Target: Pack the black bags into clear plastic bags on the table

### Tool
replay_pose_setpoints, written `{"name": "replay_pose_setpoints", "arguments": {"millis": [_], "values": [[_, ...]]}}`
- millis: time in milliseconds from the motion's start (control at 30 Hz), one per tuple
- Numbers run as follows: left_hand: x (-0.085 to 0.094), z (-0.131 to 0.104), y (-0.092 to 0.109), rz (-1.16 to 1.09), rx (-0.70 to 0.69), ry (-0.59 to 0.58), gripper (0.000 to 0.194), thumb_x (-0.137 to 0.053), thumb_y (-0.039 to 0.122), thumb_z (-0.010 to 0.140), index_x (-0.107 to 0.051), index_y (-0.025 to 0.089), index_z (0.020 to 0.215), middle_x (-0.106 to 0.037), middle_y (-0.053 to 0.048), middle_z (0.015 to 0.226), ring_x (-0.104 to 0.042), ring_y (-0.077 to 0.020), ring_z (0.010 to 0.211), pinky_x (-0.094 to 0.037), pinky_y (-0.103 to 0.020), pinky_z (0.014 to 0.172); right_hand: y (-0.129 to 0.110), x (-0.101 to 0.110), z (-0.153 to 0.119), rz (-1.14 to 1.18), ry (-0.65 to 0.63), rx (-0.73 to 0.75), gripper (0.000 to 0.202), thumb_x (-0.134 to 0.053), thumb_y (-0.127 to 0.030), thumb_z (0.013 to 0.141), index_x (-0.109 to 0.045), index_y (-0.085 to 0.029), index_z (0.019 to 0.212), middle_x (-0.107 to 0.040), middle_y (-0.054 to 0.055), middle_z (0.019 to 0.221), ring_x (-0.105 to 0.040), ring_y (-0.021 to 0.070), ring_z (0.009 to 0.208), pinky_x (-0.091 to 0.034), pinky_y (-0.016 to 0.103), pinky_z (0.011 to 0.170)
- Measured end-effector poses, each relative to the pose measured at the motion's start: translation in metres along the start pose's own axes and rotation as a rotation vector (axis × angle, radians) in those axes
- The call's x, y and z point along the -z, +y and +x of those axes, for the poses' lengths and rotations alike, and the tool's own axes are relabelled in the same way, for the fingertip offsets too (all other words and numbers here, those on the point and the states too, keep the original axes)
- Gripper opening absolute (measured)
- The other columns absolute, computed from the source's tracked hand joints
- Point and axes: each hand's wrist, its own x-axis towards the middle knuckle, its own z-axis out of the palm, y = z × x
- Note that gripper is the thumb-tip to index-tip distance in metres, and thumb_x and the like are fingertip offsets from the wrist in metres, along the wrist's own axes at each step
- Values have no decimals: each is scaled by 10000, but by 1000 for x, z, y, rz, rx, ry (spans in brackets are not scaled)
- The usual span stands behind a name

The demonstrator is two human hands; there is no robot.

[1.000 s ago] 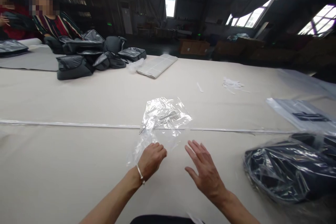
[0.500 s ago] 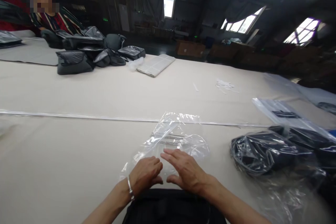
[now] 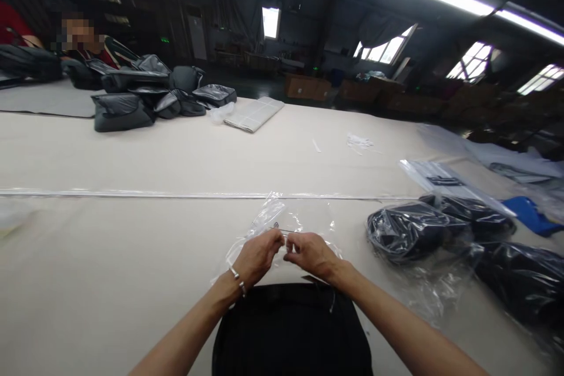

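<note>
A clear plastic bag (image 3: 304,217) with small printed marks lies flat on the table ahead of me. My left hand (image 3: 259,254), with a bracelet at the wrist, has its fingers pinched together at the near part of this bag. Close beside it, my right hand (image 3: 312,252) is also closed in a pinch on the plastic; the exact edge between the fingertips is too fine to make out. Under my forearms, nearest to me, rests a black fabric item (image 3: 291,329) with a rounded top, which looks like a bag. A small dark tag on a thin string lies at its top edge.
Black items wrapped in clear plastic (image 3: 414,229) lie to the right, near a flat printed plastic bag (image 3: 440,179) and a blue piece (image 3: 533,214). Dark grey bags (image 3: 123,111) and a folded sheet (image 3: 255,114) are across the table. A person sits far left.
My hands have moved slightly forward, and their spread fingers have closed into pinches at the plastic bag. More of the black item now shows. The view has tilted and shifted right.
</note>
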Motion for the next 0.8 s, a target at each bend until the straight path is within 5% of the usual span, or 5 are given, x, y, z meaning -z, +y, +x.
{"name": "replay_pose_setpoints", "arguments": {"millis": [133,233,500,633,800], "values": [[-5,0,3,111,75,89,147,-464,379,951,-510,242,927,-577,47,668,-574,-162,609,-400,-260,591,1,15,-9,48,142,-40,161,-620,-315,880,-671,-196,785,-676,-7,749,-593,132,679,-430,230,637],[-8,0,5,184,45,56,227,-666,405,837,-528,253,932,-561,74,639,-561,-151,583,-373,-246,570,4,25,-19,-44,23,-41,186,-531,-219,901,-715,-217,872,-726,2,861,-644,135,793,-458,223,722],[-3,0,10,295,25,-79,174,-633,336,869,-563,257,1008,-662,26,837,-621,-168,711,-404,-266,657,32,4,-38,-245,-196,-256,231,-572,11,716,-698,-165,796,-735,116,830,-700,263,789,-498,330,693],[4,-14,-14,339,102,-173,199,-599,103,801,-601,244,942,-647,9,803,-639,-203,717,-389,-295,660,62,0,-47,-262,-61,-407,343,-427,1,852,-625,-181,1065,-710,128,997,-685,229,885,-486,336,777],[33,-39,-79,320,438,-38,255,-366,33,827,-553,197,768,-611,-70,790,-651,-267,806,-428,-378,720,115,4,-76,-121,155,-636,206,-428,-167,930,-611,-157,1023,-680,161,1005,-658,254,902,-450,322,736]]}}
